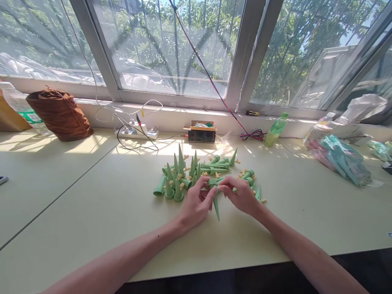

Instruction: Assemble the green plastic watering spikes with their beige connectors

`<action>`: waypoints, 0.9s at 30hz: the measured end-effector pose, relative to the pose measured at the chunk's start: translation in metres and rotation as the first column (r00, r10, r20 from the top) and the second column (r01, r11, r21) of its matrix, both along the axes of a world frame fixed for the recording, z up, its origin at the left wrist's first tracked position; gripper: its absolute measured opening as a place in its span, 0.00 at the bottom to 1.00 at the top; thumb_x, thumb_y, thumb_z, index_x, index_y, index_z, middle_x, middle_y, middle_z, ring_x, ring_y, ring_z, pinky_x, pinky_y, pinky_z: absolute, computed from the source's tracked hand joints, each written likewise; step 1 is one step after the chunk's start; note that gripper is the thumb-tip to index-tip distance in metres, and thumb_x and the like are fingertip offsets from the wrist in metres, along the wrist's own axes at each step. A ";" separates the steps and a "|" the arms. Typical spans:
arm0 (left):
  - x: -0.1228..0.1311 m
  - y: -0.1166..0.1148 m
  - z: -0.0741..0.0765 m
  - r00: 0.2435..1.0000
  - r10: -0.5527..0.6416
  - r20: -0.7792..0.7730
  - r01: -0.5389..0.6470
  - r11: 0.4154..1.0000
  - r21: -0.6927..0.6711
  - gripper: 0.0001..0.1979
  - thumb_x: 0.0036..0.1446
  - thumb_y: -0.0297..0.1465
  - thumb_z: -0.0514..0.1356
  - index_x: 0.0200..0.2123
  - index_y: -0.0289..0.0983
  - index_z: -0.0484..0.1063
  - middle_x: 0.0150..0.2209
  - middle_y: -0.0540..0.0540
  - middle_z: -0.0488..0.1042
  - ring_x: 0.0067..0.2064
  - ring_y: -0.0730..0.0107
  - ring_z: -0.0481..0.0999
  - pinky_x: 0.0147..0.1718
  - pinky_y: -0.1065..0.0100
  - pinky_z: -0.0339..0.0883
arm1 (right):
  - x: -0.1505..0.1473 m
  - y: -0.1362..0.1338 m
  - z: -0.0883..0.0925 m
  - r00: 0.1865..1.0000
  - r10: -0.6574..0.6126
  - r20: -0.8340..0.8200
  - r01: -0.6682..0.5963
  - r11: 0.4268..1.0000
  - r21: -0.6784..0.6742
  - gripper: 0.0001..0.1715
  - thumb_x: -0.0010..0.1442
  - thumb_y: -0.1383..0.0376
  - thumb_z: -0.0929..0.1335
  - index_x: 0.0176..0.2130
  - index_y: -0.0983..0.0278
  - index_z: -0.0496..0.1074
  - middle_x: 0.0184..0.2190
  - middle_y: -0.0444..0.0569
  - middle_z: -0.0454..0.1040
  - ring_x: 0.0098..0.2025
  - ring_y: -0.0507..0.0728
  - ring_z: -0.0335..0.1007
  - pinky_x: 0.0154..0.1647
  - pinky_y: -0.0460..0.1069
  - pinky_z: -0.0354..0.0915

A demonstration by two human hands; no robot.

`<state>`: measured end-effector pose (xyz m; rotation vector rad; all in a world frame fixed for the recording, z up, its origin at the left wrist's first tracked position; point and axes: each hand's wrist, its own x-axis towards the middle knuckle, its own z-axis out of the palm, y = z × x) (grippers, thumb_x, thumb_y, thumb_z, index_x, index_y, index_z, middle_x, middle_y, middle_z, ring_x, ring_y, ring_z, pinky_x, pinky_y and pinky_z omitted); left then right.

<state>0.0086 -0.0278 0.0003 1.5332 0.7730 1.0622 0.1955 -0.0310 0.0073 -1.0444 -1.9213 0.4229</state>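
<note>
- Two bare hands of mine meet over the surface point(107, 216) in the head view, with a green spike point(216, 207) between them.
- My left hand point(196, 203) is closed on that spike near its broad capped end, thumb on the near side and fingers curled round behind.
- My right hand point(243, 197) is narrowed, thumb and forefinger drawn together at the spike's side just below the cap; whether they grip it, or something tiny there, I cannot tell.
- The spike is held tilted, cap away from me and point down toward my edge of the surface, just in front of the pile.
- Many more green spikes point(180, 163) spread beyond my hands: those on the left mostly stand point up, while several in the middle and on the right lie on their sides. Small tan nozzles point(181, 185) stick out from a number of them.
- Behind the pile, near the window, I see an open box point(201, 136), with a power strip point(128, 131) to its left and a coiled cable point(253, 135) to its right.
- A brown bag point(59, 116) stands far left; a green bottle point(276, 130) and plastic packets point(346, 161) sit off to the right.
</note>
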 end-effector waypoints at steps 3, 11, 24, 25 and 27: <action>0.000 -0.001 0.000 0.999 -0.006 -0.053 0.009 0.998 0.057 0.15 0.64 0.41 0.59 0.47 0.39 0.63 0.22 0.58 0.62 0.19 0.77 0.67 0.17 0.77 0.60 | 0.000 -0.001 0.000 0.999 -0.023 0.034 0.023 1.000 0.017 0.20 0.71 0.58 0.63 0.27 0.62 0.63 0.18 0.39 0.61 0.20 0.49 0.54 0.24 0.46 0.54; 0.000 -0.004 0.002 0.986 0.056 -0.160 -0.019 0.974 0.226 0.11 0.64 0.36 0.58 0.45 0.37 0.65 0.23 0.56 0.65 0.21 0.78 0.66 0.22 0.74 0.64 | -0.004 -0.001 0.003 0.997 -0.057 0.051 0.056 0.998 0.016 0.25 0.72 0.59 0.59 0.24 0.61 0.51 0.18 0.38 0.50 0.21 0.49 0.43 0.23 0.47 0.47; 0.001 -0.004 0.001 0.994 0.089 -0.064 -0.076 0.981 0.179 0.10 0.65 0.37 0.57 0.45 0.39 0.63 0.28 0.55 0.65 0.21 0.81 0.65 0.19 0.77 0.59 | -0.003 -0.004 0.008 0.998 -0.019 -0.056 0.019 1.000 0.002 0.07 0.68 0.61 0.66 0.43 0.62 0.70 0.25 0.43 0.71 0.25 0.51 0.67 0.27 0.46 0.64; 0.001 -0.003 0.000 0.994 0.097 -0.047 -0.088 0.983 0.163 0.11 0.65 0.38 0.57 0.46 0.39 0.63 0.30 0.54 0.66 0.21 0.81 0.65 0.19 0.77 0.59 | -0.003 -0.005 0.009 0.999 -0.005 -0.052 0.006 1.000 0.017 0.08 0.67 0.62 0.66 0.45 0.62 0.70 0.26 0.43 0.72 0.26 0.52 0.68 0.27 0.46 0.66; 0.001 -0.001 -0.002 0.993 0.117 -0.015 -0.114 0.985 0.128 0.11 0.66 0.38 0.57 0.47 0.40 0.63 0.34 0.52 0.67 0.21 0.82 0.66 0.18 0.77 0.58 | -0.003 -0.005 0.009 0.999 0.015 -0.036 -0.013 0.999 0.049 0.09 0.66 0.63 0.67 0.47 0.62 0.71 0.29 0.45 0.74 0.27 0.52 0.69 0.28 0.46 0.68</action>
